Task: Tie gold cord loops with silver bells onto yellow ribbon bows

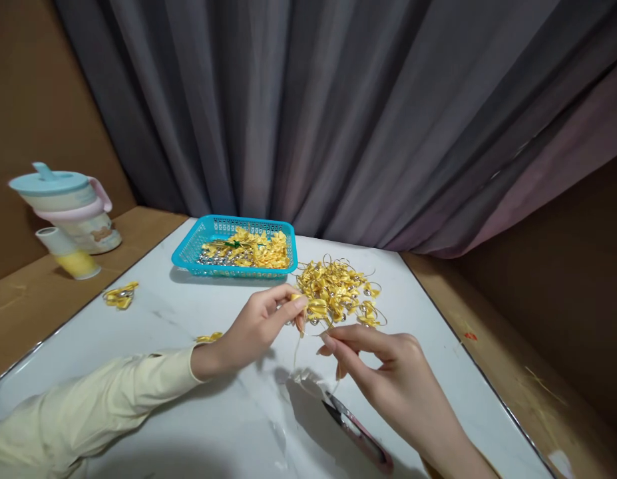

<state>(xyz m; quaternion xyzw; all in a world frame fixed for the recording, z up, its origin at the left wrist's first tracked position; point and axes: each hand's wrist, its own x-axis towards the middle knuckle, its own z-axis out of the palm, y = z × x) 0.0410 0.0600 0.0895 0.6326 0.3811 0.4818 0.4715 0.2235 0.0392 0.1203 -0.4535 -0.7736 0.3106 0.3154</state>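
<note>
My left hand [263, 324] pinches a yellow ribbon bow [317, 307] between thumb and fingertips. From the bow a thin cord [315, 334] runs across to my right hand [383, 366], whose thumb and forefinger are closed on it. Whether this strand is wire or thread is too fine to tell. Just behind the hands lies a pile of yellow ribbon bows [331, 279] with silver bells and thin loops. Below my right hand, a pair of thread snips [358, 432] rests on the white table [153, 412], beside a pale bundle [305, 379] that looks like thread.
A blue plastic basket [233, 271] at the back holds yellow ribbon pieces and silver bells. Single bows [121, 295] lie to the left, one partly behind my left wrist. A lidded tumbler [68, 206] and a yellow-and-white spool [71, 256] stand far left. A grey curtain [298, 120] hangs behind.
</note>
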